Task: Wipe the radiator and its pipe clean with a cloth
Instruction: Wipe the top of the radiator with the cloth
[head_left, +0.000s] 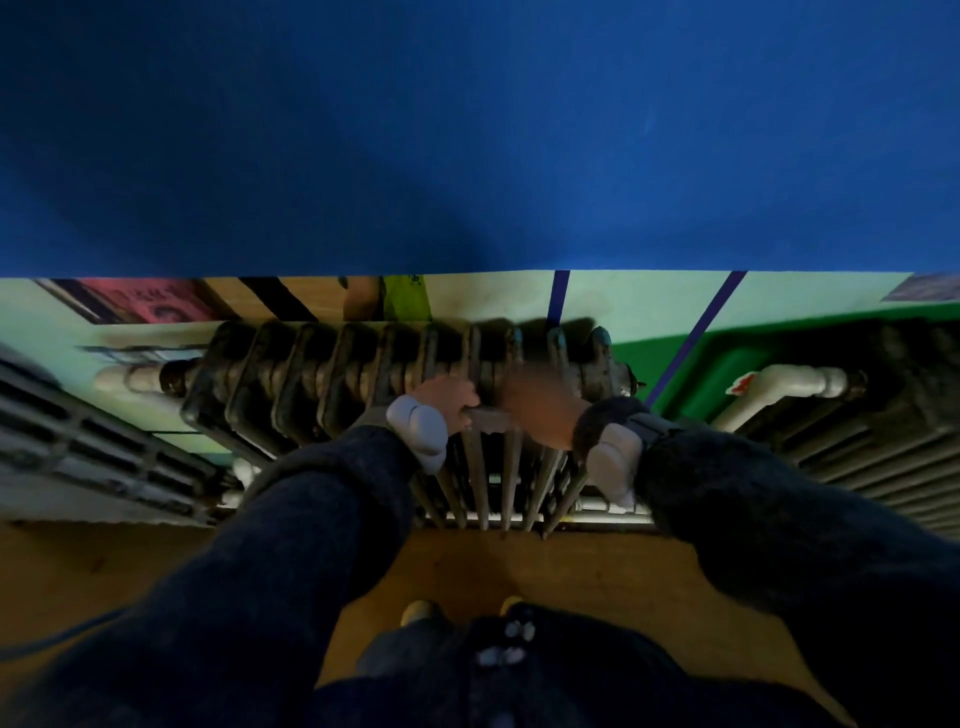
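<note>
both hands (498, 402) on radiator (405, 379), long axis left-right, fins vertical

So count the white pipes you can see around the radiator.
3, possibly more hidden. One white pipe joins the radiator at its left end, one bends at the right by the green wall, and one runs low, behind the right forearm.
</note>
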